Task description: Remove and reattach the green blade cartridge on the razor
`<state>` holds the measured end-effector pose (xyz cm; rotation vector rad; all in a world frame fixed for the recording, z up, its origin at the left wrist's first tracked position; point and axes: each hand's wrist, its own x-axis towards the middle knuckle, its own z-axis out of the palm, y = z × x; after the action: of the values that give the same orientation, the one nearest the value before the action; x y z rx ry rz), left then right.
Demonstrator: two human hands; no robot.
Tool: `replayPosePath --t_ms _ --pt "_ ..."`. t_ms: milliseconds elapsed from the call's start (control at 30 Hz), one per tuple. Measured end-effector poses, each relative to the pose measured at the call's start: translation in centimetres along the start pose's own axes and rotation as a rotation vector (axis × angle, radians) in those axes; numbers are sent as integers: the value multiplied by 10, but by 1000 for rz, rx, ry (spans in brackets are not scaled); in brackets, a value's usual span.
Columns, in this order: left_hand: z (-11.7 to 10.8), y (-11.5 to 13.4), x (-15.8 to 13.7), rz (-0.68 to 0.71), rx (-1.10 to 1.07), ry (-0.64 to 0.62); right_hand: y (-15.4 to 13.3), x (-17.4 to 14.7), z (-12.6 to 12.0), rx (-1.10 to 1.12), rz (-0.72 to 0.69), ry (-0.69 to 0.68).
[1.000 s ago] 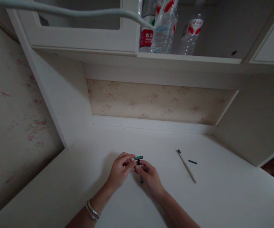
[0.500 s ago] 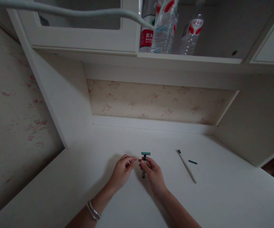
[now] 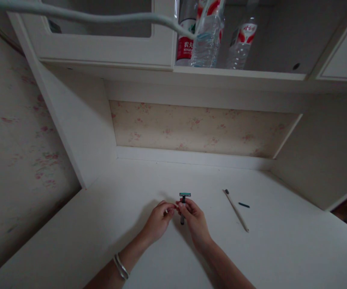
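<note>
A razor (image 3: pixel 185 195) with a green strip on its dark head stands upright in my right hand (image 3: pixel 194 218), which is closed round the handle. The lower tip of the handle shows below the fingers. My left hand (image 3: pixel 158 220) is just to the left, its thumb and fingers drawn together, with fingertips close to or touching those of the right hand. Whether anything small sits between the left fingertips is hidden. Over the white desk to the right lie a pale toothbrush (image 3: pixel 237 211) with a dark head and a small dark strip (image 3: pixel 244 205).
Both hands are above a white desk (image 3: pixel 149 180). A shelf (image 3: pixel 239 75) overhangs the back, holding several plastic bottles (image 3: pixel 206 46). A pale cable (image 3: pixel 101 17) crosses the upper left. A side panel (image 3: pixel 80 128) rises at the left.
My left hand has moved slightly right and down, bringing its fingertips up to the right hand. The razor has hardly moved.
</note>
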<state>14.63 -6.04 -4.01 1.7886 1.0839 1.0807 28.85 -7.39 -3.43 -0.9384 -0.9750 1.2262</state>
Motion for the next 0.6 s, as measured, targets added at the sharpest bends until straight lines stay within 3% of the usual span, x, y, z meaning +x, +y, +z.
replayPosePath --t_ms 600 --pt "2 1 -1 20 82 -31 2 0 -2 -13 -11 -3"
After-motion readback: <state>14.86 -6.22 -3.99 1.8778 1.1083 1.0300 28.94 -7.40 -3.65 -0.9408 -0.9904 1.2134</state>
